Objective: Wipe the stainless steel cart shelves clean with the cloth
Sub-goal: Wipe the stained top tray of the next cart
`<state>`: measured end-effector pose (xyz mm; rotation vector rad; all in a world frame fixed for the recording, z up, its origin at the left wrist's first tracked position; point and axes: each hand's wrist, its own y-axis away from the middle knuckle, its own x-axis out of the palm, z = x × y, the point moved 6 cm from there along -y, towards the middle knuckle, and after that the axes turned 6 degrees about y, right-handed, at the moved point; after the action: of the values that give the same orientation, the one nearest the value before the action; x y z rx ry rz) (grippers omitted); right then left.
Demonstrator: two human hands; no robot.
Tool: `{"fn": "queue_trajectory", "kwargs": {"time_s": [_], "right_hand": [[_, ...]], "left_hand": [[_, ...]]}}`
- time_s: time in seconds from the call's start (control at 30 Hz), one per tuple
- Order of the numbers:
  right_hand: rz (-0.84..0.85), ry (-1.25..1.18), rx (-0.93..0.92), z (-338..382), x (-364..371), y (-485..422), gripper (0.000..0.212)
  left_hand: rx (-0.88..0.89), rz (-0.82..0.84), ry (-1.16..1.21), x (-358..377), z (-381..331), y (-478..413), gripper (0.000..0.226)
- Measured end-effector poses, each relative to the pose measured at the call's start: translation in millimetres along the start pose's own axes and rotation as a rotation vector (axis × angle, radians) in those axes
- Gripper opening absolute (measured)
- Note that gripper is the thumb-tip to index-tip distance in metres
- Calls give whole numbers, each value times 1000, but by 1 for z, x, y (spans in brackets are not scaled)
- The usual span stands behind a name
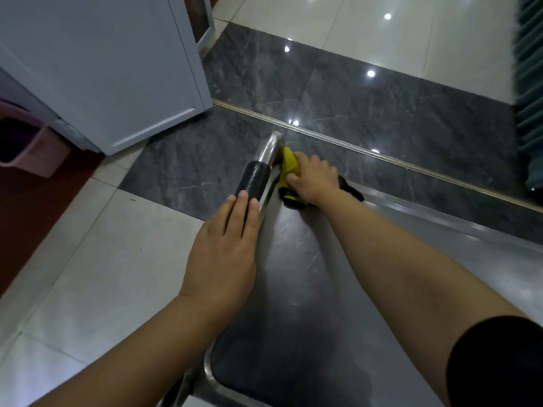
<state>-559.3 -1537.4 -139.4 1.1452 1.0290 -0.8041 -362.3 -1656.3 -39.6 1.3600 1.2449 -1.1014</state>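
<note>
Shiny floor tiles (88,259) lie all around. A pink bin (35,148) and a white cabinet (102,69) stand at the left. The left hand (223,251) lies flat, fingers straight, on the cart's black handle (252,180). The yellow cloth (289,163) sits at the far corner of the steel shelf (308,289), squeezed in the right hand (316,180).

A single head-worn view is aimed forward and down, set close above the left edge of the cart shelf (296,268).

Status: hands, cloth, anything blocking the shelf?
Left hand flat on black foam handle grip. Right hand grips yellow black-trimmed cloth, pressed on stainless steel cart shelf, far corner. No obstruction seen.
</note>
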Motion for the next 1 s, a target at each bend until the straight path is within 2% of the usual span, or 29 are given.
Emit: {"fn": "queue_trajectory", "kwargs": {"time_s": [0.13,0.33,0.43,0.63,0.8,0.9,1.0], "right_hand": [[-75,-28,14,-23,-1,-3,44],[-187,-24,61,-100,4,22,41],[-194,-16,94,-162,8,43,38],[-169,-2,157,-302,16,94,33],[-188,34,254,-428,19,143,50],[-201,36,322,-502,21,173,53],[-214,57,396,-563,23,200,53]], "left_hand": [[47,-5,-91,-6,-14,-3,79],[106,12,-218,-6,-75,-30,74],[166,64,-217,21,-116,-41,72],[249,111,-48,79,-233,-38,68],[333,147,18,119,-341,-28,73],[363,111,30,132,-394,-23,67],[379,152,49,145,-435,-17,68]]}}
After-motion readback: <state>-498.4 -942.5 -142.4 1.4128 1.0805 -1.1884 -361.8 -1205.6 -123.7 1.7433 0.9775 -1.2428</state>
